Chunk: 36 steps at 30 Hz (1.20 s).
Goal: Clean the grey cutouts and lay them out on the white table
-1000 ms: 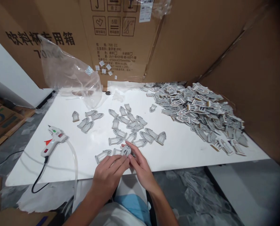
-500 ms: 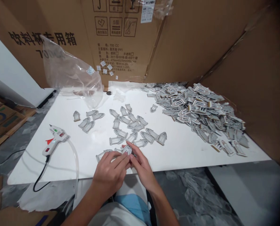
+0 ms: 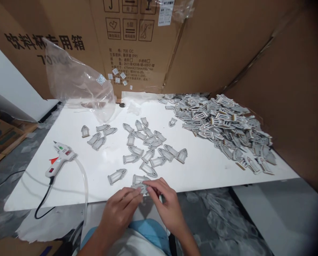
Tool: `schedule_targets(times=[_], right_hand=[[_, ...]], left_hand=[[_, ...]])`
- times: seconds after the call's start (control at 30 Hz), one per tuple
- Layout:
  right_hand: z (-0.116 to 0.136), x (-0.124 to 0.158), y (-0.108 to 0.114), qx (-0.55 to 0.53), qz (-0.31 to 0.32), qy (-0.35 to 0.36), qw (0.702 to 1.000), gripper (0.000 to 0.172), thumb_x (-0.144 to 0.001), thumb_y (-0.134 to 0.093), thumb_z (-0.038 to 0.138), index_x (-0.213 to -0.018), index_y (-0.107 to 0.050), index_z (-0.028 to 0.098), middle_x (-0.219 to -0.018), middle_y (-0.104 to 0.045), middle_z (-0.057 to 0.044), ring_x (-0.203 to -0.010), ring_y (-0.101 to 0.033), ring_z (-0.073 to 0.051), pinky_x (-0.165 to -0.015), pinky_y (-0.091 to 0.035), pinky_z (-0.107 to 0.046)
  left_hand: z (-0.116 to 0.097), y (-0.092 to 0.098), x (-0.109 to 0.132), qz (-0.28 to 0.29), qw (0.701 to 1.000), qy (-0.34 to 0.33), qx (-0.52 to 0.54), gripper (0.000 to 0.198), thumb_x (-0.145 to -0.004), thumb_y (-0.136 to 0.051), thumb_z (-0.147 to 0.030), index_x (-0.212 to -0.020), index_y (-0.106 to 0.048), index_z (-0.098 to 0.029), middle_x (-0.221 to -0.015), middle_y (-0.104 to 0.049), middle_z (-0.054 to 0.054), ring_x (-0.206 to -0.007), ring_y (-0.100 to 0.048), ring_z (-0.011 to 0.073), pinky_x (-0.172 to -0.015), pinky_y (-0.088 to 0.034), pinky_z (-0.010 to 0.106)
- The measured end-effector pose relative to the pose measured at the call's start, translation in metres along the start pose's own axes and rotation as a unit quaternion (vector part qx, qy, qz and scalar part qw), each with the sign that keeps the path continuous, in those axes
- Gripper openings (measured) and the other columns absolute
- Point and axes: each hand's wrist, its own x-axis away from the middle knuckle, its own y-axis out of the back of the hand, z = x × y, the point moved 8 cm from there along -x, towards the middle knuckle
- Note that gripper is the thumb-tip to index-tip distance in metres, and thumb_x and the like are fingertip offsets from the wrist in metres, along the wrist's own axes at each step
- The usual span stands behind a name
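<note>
At the table's front edge, my left hand [image 3: 124,204] and my right hand [image 3: 166,201] close together on a small grey arch-shaped piece [image 3: 140,188], gripping it from either side. Fingers cover part of its outline. Just behind it lies another grey arch-shaped piece [image 3: 139,179], partly overlapped. A single matching piece [image 3: 117,176] rests to the left of my hands. Several more such pieces [image 3: 148,155] are spread over the white table [image 3: 201,170] beyond my fingers.
A white glue gun [image 3: 61,158] with a cable and glue stick lies at left. A large pile of grey pieces [image 3: 223,121] stands at back right. Behind it are cardboard walls [image 3: 214,46]. A clear plastic bag [image 3: 78,81] leans at back left.
Both hands have drawn down toward the table's front edge with the piece, uncovering pieces they had hidden. The whole view has shifted slightly left.
</note>
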Motion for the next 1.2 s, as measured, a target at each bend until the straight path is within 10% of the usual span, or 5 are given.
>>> schedule_targets(times=[0.6, 0.93, 1.2], right_hand=[[0.003, -0.034, 0.004, -0.049, 0.04, -0.011, 0.998, 0.027, -0.109, -0.061, 0.045, -0.122, -0.078, 0.028, -0.117, -0.078, -0.007, -0.105, -0.072, -0.026, -0.094, -0.057, -0.039], [-0.021, -0.2, 0.141, 0.242, -0.212, 0.005, 0.947, 0.038, -0.096, -0.062, 0.04, -0.124, -0.077, 0.019, -0.136, -0.057, -0.018, -0.108, -0.062, -0.028, -0.101, -0.051, -0.044], [-0.063, -0.272, 0.173, 0.329, -0.218, -0.097, 0.914, 0.018, -0.083, -0.075, 0.034, -0.089, -0.071, 0.018, -0.112, -0.067, -0.017, -0.115, -0.055, -0.035, -0.111, -0.036, -0.051]], left_hand=[[0.009, -0.015, -0.008, 0.097, 0.992, 0.02, -0.077, 0.047, -0.103, -0.052, -0.002, -0.145, -0.064, -0.019, -0.135, -0.075, 0.008, -0.109, -0.066, 0.0263, -0.098, -0.059, 0.045], [0.01, -0.015, -0.037, 0.072, 0.995, -0.004, -0.062, 0.05, -0.103, -0.05, -0.004, -0.149, -0.059, -0.02, -0.14, -0.074, 0.01, -0.118, -0.066, 0.0276, -0.096, -0.055, 0.045], [0.077, 0.055, -0.029, -0.054, 0.967, 0.209, -0.136, 0.016, -0.106, -0.062, -0.024, -0.119, -0.07, -0.022, -0.108, -0.074, 0.009, -0.103, -0.065, 0.0284, -0.091, -0.052, 0.043]])
